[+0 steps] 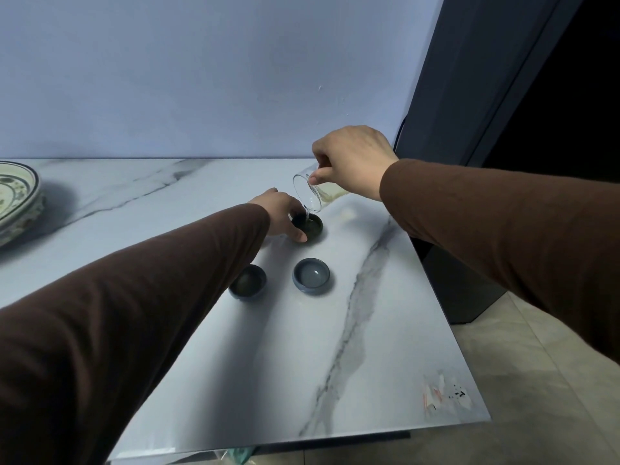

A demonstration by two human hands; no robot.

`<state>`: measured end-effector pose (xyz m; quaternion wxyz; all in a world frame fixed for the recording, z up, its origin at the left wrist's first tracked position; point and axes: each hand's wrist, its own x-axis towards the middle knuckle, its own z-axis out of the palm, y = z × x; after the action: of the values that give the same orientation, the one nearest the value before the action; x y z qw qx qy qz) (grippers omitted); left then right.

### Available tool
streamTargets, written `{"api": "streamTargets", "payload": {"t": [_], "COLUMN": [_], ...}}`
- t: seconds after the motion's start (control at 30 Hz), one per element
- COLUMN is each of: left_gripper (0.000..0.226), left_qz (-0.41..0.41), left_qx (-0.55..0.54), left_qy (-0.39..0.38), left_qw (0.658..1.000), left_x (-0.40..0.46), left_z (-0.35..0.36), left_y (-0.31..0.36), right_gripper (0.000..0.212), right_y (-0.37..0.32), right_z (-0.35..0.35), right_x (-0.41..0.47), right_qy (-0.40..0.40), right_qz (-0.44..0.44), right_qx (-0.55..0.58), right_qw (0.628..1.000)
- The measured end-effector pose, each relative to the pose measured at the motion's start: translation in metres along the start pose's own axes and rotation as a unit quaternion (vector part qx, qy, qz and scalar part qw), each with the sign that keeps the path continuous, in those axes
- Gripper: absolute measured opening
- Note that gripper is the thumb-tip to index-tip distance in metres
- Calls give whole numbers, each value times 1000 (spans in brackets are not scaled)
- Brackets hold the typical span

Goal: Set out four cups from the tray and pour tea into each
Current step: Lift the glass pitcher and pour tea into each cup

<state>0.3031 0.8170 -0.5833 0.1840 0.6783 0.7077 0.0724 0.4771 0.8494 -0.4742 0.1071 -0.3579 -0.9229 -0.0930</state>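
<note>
Head view only, so 1 pass. Pour is in progress: right hand [352, 159] is closed around a clear glass pitcher [313, 191], tipped steeply with its mouth down and to the left, pale yellowish tea pooled in the lower side, a thin stream falling from the lip into the far dark cup [310, 226]. Left hand [280, 213] is partly curled against the left side of that cup, thumb tip touching the near rim, fingers behind it; it looks like steadying rather than lifting (the cup sits on the table). Liquid shows inside this cup, level hard to read. Near right, a blue-grey cup [311, 275] stands apart from the others with a glint on a liquid surface, so I judge it filled. Near left, a dark cup [248, 281] is partly cut off by the left sleeve [151, 313]; cannot tell if it holds tea. Only 3 cups visible; a 4th may be hidden under the left arm or hand, cannot confirm. No tray in view, so setting-out looks mostly done. All cups sit on the marble table [369, 347], toward its right-hand half. A stack of patterned plates [16, 196] sits at the far left, well apart. Estimate: 1 cup filled, 1 being filled, up to 2 left.
</note>
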Motion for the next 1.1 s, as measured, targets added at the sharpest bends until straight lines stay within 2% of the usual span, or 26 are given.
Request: {"api": "streamTargets", "payload": {"t": [0.17,0.33,0.43,0.53,0.67,0.9,1.1], "left_gripper": [53,82,82,64,51,66,64], "left_qz": [-2,6,27,60,86,89,92], "left_qx": [-1,47,38,27,37,85,100], "left_qy": [-3,-1,66,121,87,9,1], "left_qw": [1000,999,997,990,992,992,991], "left_x": [0,-9,-24,-45,-73,-99,-102], "left_z": [1,2,0,-1,5,16,22], "left_y": [-1,2,2,2,5,17,25], "right_gripper": [39,45,46,45,45,45,39], "right_y": [21,36,36,31,21,-2,-20], "right_z": [14,22,18,9,-2,-10,-14], "right_x": [-9,-21,-30,-41,-57,-79,-87], "right_qy": [-15,-37,-26,-25,-38,-48,-44], "right_qz": [112,221,241,226,184,92,23], "right_qx": [109,237,287,284,250,156,87], "right_qw": [988,945,927,931,950,982,995]}}
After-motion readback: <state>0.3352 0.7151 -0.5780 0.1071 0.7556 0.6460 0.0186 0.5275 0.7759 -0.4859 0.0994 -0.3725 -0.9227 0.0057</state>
